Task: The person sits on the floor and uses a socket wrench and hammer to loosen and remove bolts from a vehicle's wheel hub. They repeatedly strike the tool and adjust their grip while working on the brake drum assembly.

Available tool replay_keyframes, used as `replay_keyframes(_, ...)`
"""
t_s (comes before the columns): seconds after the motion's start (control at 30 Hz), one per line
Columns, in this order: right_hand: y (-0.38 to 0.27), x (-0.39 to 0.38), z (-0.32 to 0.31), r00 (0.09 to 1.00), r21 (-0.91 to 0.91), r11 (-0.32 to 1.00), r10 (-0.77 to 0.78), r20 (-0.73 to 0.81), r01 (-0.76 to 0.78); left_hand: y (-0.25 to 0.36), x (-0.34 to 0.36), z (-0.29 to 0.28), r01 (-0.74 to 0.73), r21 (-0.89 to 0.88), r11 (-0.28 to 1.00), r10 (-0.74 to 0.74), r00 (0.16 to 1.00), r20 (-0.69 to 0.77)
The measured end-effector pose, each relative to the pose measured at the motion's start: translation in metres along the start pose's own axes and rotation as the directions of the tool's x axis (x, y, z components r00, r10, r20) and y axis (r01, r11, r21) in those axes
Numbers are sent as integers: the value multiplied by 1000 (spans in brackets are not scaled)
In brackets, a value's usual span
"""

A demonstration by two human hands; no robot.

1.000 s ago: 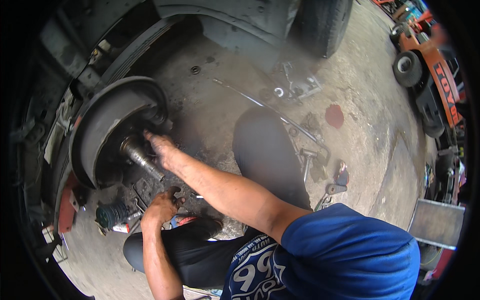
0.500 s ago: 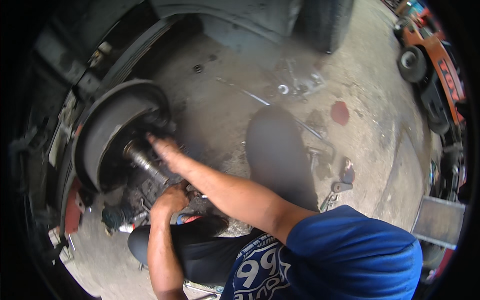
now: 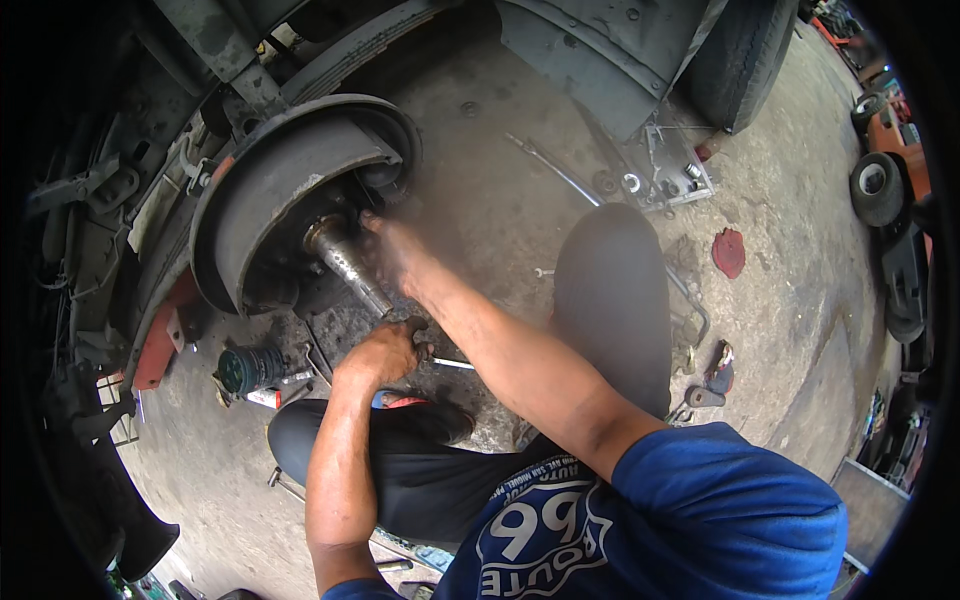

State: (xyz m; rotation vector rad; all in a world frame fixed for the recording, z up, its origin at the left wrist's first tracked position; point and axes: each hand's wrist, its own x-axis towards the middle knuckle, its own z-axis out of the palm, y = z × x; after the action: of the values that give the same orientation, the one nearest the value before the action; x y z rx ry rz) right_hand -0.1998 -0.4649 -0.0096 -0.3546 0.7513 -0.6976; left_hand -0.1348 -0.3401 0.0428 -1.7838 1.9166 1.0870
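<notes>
The bare metal spindle (image 3: pixel 350 272) juts out from the middle of a dark brake assembly (image 3: pixel 262 220), slanting down and rightward past a broad, curved shoe. Right beside the spindle, near its base, I see the right hand (image 3: pixel 398 250) reaching in; it is blurred and partly in shadow, so I can't tell whether it grasps anything. The left hand (image 3: pixel 383 355) sits just below the spindle's tip with its fingers bent, and I can't make out anything in its grip. A silver wrench (image 3: pixel 455 364) shows close beside those fingers.

Further left, a dark green can (image 3: pixel 250 370) stands near a red metal piece (image 3: pixel 160 345). Beyond the person's raised right knee (image 3: pixel 612 270), a long bar (image 3: pixel 556 170) and a flat red patch (image 3: pixel 728 252) lie on the concrete floor (image 3: pixel 790 290), with a big tyre (image 3: pixel 745 70) farther off.
</notes>
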Motion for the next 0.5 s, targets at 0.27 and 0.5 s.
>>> replay_keyframes(0.27,0,5,1,996,-75,997,-34,-80,28,4,-2,-4,-1,38,999,2,1000,-23)
replay_keyframes(0.5,8,7,6,993,29,997,-65,-102,69,8,-3,-8,28,24,999,-29,1000,12)
